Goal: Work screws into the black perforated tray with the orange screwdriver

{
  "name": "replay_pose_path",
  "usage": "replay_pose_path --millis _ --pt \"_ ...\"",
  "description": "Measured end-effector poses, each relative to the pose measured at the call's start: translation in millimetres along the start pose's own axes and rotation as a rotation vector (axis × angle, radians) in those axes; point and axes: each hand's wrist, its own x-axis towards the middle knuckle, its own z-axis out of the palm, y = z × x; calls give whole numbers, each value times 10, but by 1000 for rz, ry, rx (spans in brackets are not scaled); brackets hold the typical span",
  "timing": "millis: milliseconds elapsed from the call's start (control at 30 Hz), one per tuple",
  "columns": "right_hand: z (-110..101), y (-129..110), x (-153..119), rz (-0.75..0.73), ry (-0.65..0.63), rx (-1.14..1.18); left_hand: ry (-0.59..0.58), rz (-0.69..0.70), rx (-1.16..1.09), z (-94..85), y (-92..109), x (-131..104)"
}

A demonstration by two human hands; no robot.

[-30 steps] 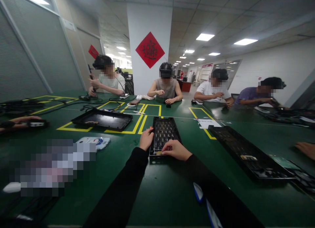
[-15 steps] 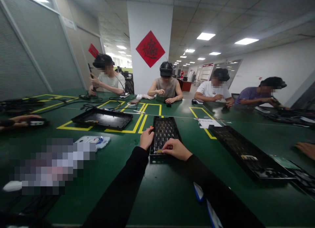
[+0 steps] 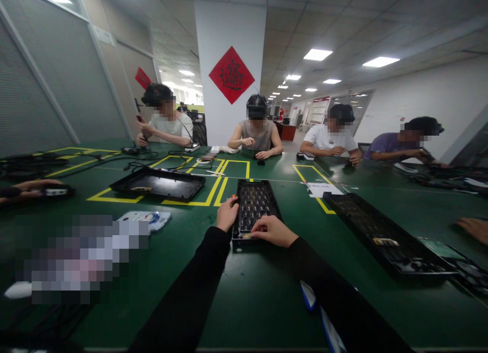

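Note:
A long black plastic casing (image 3: 256, 198), with rows of small slots across its floor, lies on the table in front of me. My left hand (image 3: 227, 214) is closed at its left wall, fingers curled over the rim. A small orange-ended thing (image 3: 234, 196) shows by those fingertips; the rest of it is hidden. My right hand (image 3: 275, 231) reaches over the casing's near right corner. Its thumb and forefinger pinch at a small yellowish part (image 3: 246, 236) inside the near end. The fingers cover much of that part.
Another black casing (image 3: 375, 231) lies to the right, a wider black tray (image 3: 158, 184) to the left. A phone-like case (image 3: 160, 219) and a blurred-out item are at left. Blue-and-white objects (image 3: 308, 295) lie by my right forearm. Several co-workers sit around; other people's hands show at both sides.
The view has shifted slightly. My right fingers have moved a little at the yellowish part, whose look has changed slightly. My left hand stays at the casing's wall.

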Motion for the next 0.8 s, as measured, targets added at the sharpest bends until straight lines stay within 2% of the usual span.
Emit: replay_pose_path --millis 133,333,800 --pt "-12 -1 9 30 -25 17 -3 14 -5 -1 -16 -3" --pt "20 -6 9 46 48 -4 -3 6 -6 -10 0 -12" --pt "14 -43 -8 37 63 -30 -16 -11 28 -18 17 -10"
